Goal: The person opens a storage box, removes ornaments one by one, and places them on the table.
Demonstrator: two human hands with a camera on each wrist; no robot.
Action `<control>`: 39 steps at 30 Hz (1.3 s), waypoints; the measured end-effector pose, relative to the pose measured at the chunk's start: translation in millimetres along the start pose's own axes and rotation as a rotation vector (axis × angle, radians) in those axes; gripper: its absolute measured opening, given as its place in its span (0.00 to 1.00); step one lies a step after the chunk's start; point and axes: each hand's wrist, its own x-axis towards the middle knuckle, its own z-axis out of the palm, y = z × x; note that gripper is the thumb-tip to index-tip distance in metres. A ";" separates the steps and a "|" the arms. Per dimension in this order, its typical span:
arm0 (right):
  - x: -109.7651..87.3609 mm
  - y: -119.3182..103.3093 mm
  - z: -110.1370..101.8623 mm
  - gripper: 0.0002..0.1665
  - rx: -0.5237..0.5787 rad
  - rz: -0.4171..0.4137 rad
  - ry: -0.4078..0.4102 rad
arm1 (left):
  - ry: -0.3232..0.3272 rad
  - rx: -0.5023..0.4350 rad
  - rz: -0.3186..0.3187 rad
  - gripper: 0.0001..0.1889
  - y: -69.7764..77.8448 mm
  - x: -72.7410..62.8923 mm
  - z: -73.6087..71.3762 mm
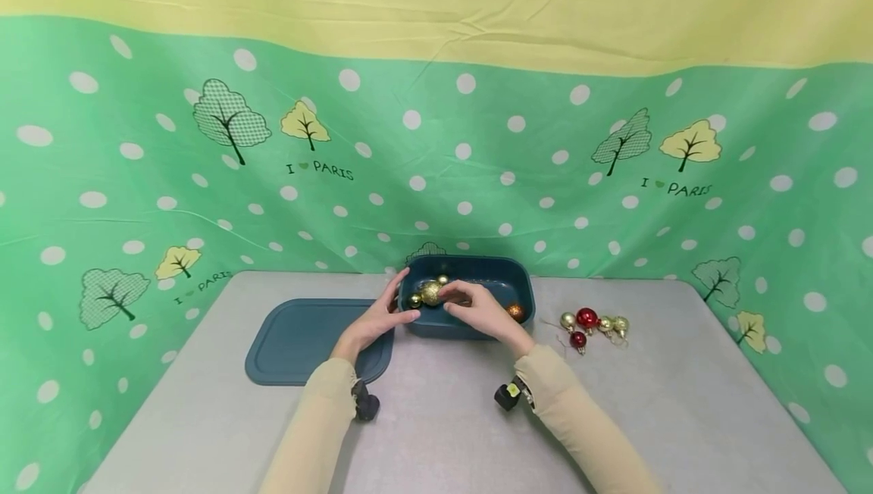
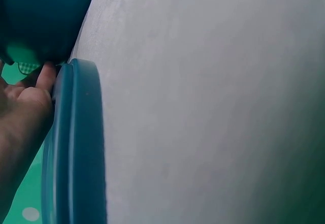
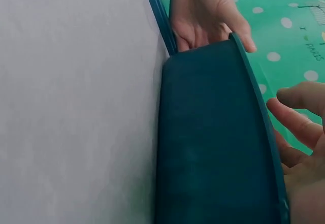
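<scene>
Gold bauble [image 1: 430, 294] perhaps touches parted fingers [image 1: 467, 287].

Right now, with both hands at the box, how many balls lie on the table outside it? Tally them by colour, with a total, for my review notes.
Red balls: 2
Gold balls: 3
Total on the table outside the box: 5

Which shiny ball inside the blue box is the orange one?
The orange ball sits apart at the right end of the blue box; the three gold balls I can see in there are clustered at the left end.
</scene>
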 end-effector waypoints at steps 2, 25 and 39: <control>3.5 0.3 3.1 0.16 -0.027 0.009 -0.027 | -0.003 -0.001 0.007 0.47 -0.2 0.2 -0.2; 32.6 -1.3 32.9 0.17 -0.111 0.074 -0.078 | -0.056 -0.023 -0.013 0.47 16.9 -6.8 -1.0; 41.9 2.5 32.7 0.21 -0.027 0.178 -0.086 | 0.003 -0.040 0.002 0.47 -2.9 0.6 0.1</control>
